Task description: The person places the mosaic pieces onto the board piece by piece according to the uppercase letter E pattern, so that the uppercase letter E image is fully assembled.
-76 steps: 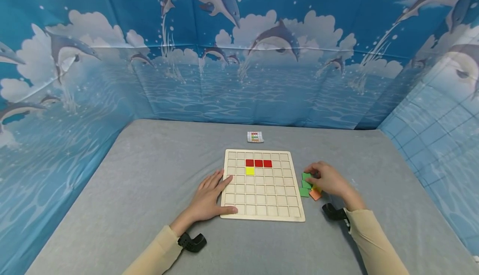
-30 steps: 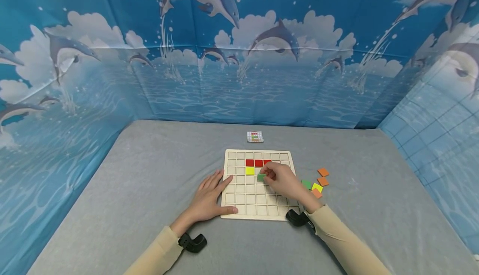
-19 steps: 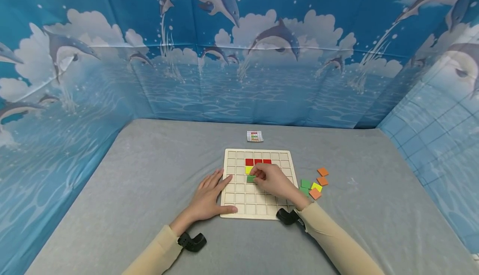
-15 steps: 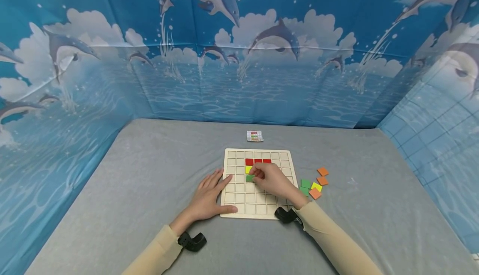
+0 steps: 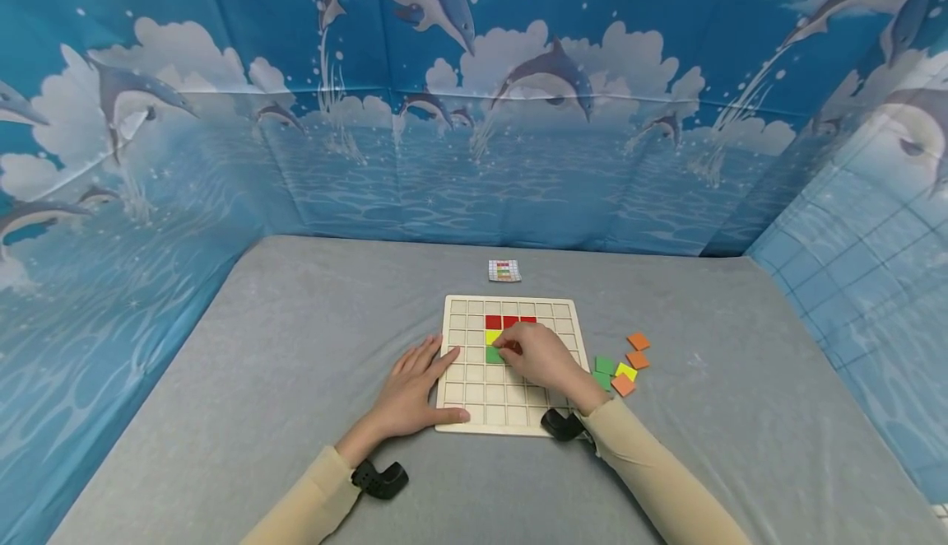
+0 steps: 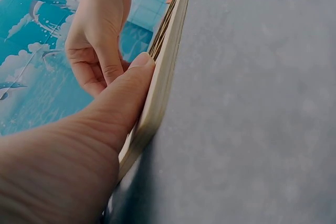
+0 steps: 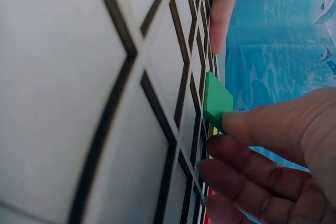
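My left hand [image 5: 407, 393] rests spread on the left edge of a pale wooden grid board [image 5: 474, 394], its thumb over the near corner. In the left wrist view that thumb [image 6: 126, 90] lies along the board's edge. My right hand [image 5: 544, 357] pinches a green square tile [image 5: 492, 355] between thumb and fingers, over the cell just below a yellow tile [image 5: 492, 337]. The right wrist view shows the green tile [image 7: 216, 98] tilted close over the grid, with the thumb on it. A row of red tiles [image 5: 494, 322] sits above, partly covered by the right hand.
To the right of the board lie loose tiles: green [image 5: 604, 364], yellow [image 5: 627, 371] and orange [image 5: 638, 341]. A small card with a coloured grid pattern [image 5: 504, 271] lies behind the board. The grey tabletop [image 5: 333, 306] meets a blue dolphin-print curtain [image 5: 474, 183].
My right hand has carried a green tile from the loose tiles leftward over the board to the cell below the yellow tile. My left hand has stayed on the board's edge.
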`<state>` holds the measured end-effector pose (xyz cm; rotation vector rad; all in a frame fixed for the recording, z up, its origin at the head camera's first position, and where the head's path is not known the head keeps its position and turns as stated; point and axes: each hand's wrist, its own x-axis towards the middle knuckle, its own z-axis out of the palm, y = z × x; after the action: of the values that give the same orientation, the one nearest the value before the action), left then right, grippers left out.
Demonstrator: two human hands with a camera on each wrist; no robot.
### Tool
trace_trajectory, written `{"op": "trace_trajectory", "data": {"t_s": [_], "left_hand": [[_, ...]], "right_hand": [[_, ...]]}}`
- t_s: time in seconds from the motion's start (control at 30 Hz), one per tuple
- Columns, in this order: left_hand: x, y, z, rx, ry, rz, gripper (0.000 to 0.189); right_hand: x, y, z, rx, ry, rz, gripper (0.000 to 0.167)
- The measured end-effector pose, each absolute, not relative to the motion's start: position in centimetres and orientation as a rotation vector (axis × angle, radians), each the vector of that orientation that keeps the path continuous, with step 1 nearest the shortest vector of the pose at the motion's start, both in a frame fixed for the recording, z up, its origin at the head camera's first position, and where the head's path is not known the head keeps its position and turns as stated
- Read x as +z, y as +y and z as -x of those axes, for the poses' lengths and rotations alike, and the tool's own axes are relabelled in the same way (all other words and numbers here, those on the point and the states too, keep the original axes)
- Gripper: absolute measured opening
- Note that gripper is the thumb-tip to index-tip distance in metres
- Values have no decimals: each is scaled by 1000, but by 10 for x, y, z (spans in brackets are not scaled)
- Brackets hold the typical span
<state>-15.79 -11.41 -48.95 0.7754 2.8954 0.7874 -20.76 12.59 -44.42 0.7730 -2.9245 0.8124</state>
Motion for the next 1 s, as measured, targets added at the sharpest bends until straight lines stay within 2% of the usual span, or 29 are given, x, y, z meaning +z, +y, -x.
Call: {"op": "trace_trajectory", "data": {"t_s": [0.47,1.0], "left_hand": [[-490,-114,158,787,2902,-780,94],[-489,-114,158,788,2902,-785,95]], "right_hand": [[-444,127,208,784,-2912,-758,13],[-441,135,193,865,-2929,-968,6]]}}
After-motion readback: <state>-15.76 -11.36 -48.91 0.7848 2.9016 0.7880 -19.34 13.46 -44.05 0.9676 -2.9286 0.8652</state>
